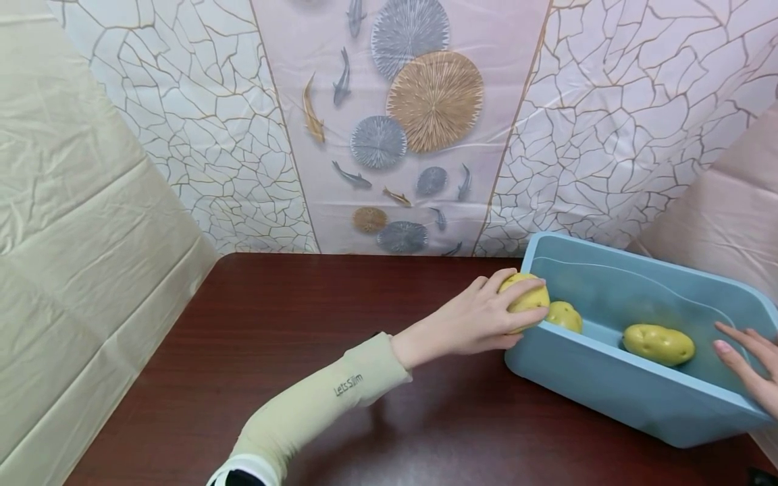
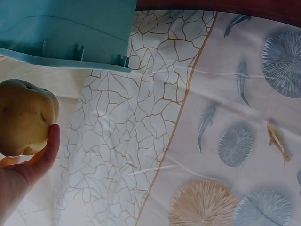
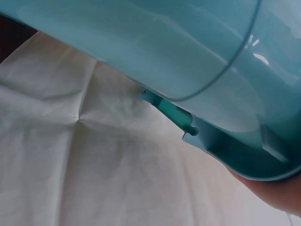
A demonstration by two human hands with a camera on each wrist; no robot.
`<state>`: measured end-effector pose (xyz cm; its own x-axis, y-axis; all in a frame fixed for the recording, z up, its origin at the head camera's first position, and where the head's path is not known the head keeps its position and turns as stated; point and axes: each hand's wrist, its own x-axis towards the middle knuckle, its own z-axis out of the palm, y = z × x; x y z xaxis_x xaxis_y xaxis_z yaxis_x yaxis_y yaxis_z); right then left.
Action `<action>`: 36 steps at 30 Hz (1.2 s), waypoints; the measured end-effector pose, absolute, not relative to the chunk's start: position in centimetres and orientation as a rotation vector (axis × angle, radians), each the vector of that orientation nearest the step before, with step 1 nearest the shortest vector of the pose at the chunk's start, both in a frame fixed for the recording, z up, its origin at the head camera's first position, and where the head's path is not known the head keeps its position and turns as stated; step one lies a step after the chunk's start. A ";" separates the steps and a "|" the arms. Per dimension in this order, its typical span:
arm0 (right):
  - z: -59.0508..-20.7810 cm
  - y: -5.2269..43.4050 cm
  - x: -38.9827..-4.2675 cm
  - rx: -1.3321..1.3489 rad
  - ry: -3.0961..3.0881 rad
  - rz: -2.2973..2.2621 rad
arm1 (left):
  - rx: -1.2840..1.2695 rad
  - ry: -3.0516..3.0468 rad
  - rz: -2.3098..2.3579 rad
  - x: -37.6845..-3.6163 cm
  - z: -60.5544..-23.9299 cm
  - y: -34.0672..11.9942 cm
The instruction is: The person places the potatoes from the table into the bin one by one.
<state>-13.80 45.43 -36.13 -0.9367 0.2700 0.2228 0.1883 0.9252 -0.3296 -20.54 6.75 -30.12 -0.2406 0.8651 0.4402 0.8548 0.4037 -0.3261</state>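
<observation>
My left hand [image 1: 480, 317] grips a yellow, dimpled potato [image 1: 524, 297] at the left end of a blue plastic bin [image 1: 583, 385]. The left wrist view shows thumb and fingers round this potato [image 2: 28, 117], with the bin's rim [image 2: 70, 62] close by. Inside the bin lie two more potatoes, a rounded one [image 1: 564, 316] by the left wall and a longer one [image 1: 658, 344] toward the middle. At the bin's right end my right hand [image 1: 756, 364] reaches over the rim, its visible fingers fairly straight and holding no potato. Only part of that hand shows in the right wrist view.
The bin stands on a dark red-brown table [image 1: 292, 304], at its right side. A patterned cloth [image 1: 389, 182] hangs behind the table, and pale fabric [image 1: 79, 236] lines the left side. Small ribs [image 3: 190, 134] stick out under the bin's rim.
</observation>
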 end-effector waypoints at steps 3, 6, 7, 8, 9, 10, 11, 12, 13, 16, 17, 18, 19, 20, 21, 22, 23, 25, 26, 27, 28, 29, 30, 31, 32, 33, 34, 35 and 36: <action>-36.1 45.4 -13.8 -0.329 -2.815 0.450 | -1.468 -2.110 0.031 -20.7 -29.8 7.3; -36.1 45.4 -13.7 -0.316 -2.807 0.453 | -1.479 -2.126 0.058 -20.7 -29.4 7.8; -36.2 45.4 -13.7 -0.311 -2.802 0.459 | -1.482 -2.136 0.073 -20.7 -29.2 8.0; -36.2 45.4 -13.7 -0.310 -2.800 0.460 | -1.485 -2.146 0.086 -20.7 -29.1 8.2; -36.2 45.4 -13.7 -0.306 -2.797 0.465 | -1.487 -2.155 0.098 -20.8 -29.0 8.4; -36.2 45.4 -13.7 -0.298 -2.790 0.473 | -1.489 -2.166 0.110 -20.8 -28.9 8.5; -36.2 45.4 -13.7 -0.296 -2.787 0.476 | -1.491 -2.175 0.117 -20.8 -28.7 8.7; -36.2 45.4 -13.7 -0.298 -2.789 0.476 | -1.493 -2.185 0.123 -20.9 -28.7 8.9; -36.2 45.5 -13.7 -0.293 -2.787 0.482 | -1.497 -2.196 0.128 -20.9 -28.6 9.1; -36.2 45.5 -13.8 -0.283 -2.785 0.485 | -1.506 -2.214 0.129 -21.2 -28.4 9.6; -36.2 45.5 -13.8 -0.284 -2.789 0.485 | -1.507 -2.220 0.131 -21.3 -28.3 9.9; -36.2 45.5 -13.8 -0.278 -2.788 0.490 | -1.511 -2.230 0.130 -21.4 -28.2 10.1; -36.2 45.5 -13.7 -0.274 -2.786 0.495 | -1.513 -2.241 0.129 -21.5 -28.1 10.3; -36.1 45.4 -13.7 -0.276 -2.789 0.495 | -1.515 -2.253 0.126 -21.6 -28.1 10.5; -36.0 45.3 -13.7 -0.277 -2.791 0.495 | -1.516 -2.268 0.124 -21.6 -28.0 10.8; -35.9 45.2 -13.7 -0.273 -2.790 0.498 | -1.515 -2.281 0.119 -21.7 -27.9 11.0; -35.8 45.0 -13.6 -0.267 -2.788 0.501 | -1.511 -2.290 0.118 -21.8 -27.8 11.2; -35.6 44.8 -13.6 -0.265 -2.787 0.496 | -1.505 -2.310 0.112 -21.9 -27.6 11.6; -35.5 44.7 -13.6 -0.261 -2.787 0.495 | -1.502 -2.316 0.112 -21.9 -27.5 11.8; -35.6 44.8 -13.5 -0.257 -2.784 0.496 | -1.501 -2.321 0.115 -22.0 -27.4 12.1; -35.7 44.8 -13.5 -0.261 -2.787 0.492 | -1.501 -2.323 0.116 -22.1 -27.4 12.2; -35.7 44.9 -13.5 -0.265 -2.791 0.489 | -1.504 -2.326 0.120 -22.1 -27.3 12.5; -35.8 45.0 -13.5 -0.273 -2.795 0.488 | -1.509 -2.336 0.120 -22.2 -27.2 12.7; -35.9 45.2 -13.5 -0.283 -2.801 0.486 | -1.514 -2.343 0.123 -22.3 -27.2 12.9; -36.0 45.3 -13.6 -0.286 -2.805 0.485 | -1.516 -2.347 0.129 -22.3 -27.1 13.1; -36.1 45.4 -13.6 -0.290 -2.808 0.483 | -1.516 -2.348 0.139 -22.4 -27.1 13.3; -36.1 45.5 -13.6 -0.297 -2.812 0.477 | -1.515 -2.347 0.148 -22.4 -27.0 13.4; -36.1 45.4 -13.6 -0.297 -2.813 0.477 | -1.515 -2.345 0.159 -22.4 -26.9 13.6; -36.1 45.4 -13.6 -0.300 -2.814 0.476 | -1.513 -2.343 0.170 -22.5 -26.9 13.7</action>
